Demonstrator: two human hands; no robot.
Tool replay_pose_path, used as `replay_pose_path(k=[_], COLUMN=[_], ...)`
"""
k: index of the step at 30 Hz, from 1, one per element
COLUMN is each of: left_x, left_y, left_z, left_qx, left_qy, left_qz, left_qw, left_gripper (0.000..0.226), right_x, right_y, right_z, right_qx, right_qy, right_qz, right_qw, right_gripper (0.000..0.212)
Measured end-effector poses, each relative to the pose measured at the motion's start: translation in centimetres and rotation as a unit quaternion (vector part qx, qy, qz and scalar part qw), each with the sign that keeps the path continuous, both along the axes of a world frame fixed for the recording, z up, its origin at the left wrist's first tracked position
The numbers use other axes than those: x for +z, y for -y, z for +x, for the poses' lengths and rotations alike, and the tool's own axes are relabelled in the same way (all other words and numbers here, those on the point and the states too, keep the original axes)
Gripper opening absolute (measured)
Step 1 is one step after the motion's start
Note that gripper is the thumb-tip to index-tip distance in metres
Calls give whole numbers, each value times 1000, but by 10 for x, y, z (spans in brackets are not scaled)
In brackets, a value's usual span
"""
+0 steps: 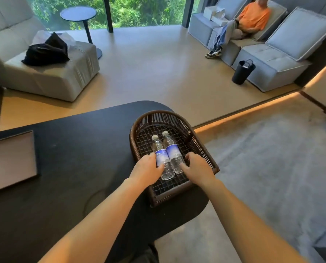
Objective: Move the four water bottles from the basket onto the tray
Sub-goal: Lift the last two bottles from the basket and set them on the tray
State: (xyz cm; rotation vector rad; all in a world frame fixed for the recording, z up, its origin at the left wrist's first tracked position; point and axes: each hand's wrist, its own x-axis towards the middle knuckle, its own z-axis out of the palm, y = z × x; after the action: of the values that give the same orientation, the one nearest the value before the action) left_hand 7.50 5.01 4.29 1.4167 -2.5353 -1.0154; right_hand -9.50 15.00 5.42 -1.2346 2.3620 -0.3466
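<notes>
While both forearms reach forward over the dark surface, the left hand curls its fingers against the outer side of the left water bottle and the right hand does the same on the right water bottle; neither looks fully clamped yet. Both bottles lie side by side, touching, caps pointing away from the hands, on the mesh floor of the wicker basket. Only two bottles show there, so the task seems about half done, though the tray, well off beyond the left hand, shows no bottles on its visible part.
</notes>
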Motion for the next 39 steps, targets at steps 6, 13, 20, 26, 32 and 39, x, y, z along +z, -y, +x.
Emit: replay_pose_path(k=[6, 13, 20, 26, 32, 39], left_x=[-40, -82, -105, -107, -99, -74], left_y=[65, 103, 116, 115, 108, 80], left_z=[-50, -85, -94, -95, -85, -73], left_qx=[80, 165, 223, 243, 271, 261], left_qy=[-7, 2, 4, -6, -67, -147], left_qz=[86, 150, 237, 236, 259, 234], left_qw=[993, 975, 946, 941, 925, 925], left_gripper=[37, 54, 63, 44, 49, 28], right_x=[-27, -69, -94, -103, -101, -76], right_y=[72, 136, 163, 168, 152, 110], right_z=[-46, -77, -88, -88, -88, -85], right_qx=[17, 11, -10, -39, -64, -60], right_qy=[40, 97, 148, 171, 201, 204], right_qz=[55, 99, 101, 98, 73, -27], right_qw=[998, 990, 984, 980, 975, 977], right_gripper=[43, 41, 58, 52, 48, 48])
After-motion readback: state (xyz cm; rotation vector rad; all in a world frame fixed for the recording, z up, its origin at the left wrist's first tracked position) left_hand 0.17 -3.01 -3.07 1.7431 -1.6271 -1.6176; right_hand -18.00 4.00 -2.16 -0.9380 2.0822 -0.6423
